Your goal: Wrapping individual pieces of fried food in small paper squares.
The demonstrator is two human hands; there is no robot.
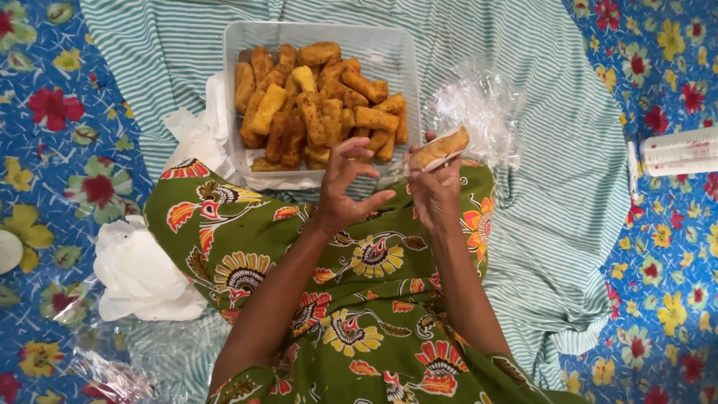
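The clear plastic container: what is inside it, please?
The clear plastic container holds a heap of golden fried rolls. The lower rolls and its floor are covered by the heap.

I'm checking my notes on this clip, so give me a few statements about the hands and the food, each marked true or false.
1. The right hand holds a fried roll. True.
2. The left hand grips a roll. False: its fingers are spread and hold nothing.
3. The clear container is piled with fried pieces. True.
4. The container stands on bare floor. False: it rests on a striped cloth.
5. A white crumpled bag lies beside the person's knee. True.
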